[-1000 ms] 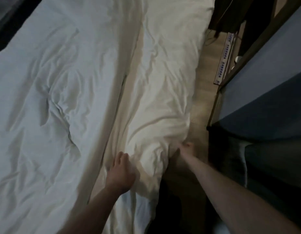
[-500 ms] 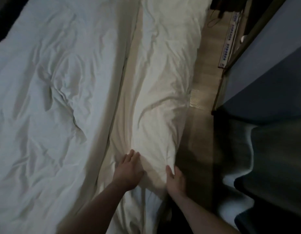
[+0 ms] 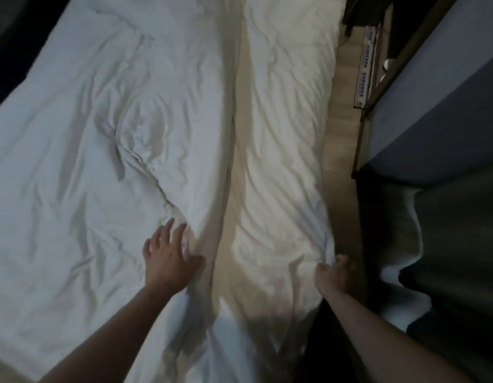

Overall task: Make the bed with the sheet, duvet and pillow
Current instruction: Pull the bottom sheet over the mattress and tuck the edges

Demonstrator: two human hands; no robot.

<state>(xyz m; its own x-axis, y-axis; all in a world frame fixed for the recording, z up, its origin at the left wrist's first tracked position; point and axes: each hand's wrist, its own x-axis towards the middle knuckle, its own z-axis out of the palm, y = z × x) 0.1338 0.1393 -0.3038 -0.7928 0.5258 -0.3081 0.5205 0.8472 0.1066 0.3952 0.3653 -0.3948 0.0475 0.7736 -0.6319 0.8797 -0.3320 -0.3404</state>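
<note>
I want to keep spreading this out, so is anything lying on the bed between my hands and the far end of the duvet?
Nothing visible does. The left hand rests spread on the duvet, the right hand grips its folded edge by the floor, and only wrinkled white fabric lies ahead. The far end runs out of view.

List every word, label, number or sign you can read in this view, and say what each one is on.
None can be read.
Long white box on the floor beside the bed: rows of dark blue printed characters along its side, too small and blurred to read.
White bedding: no print or tag visible.
</note>
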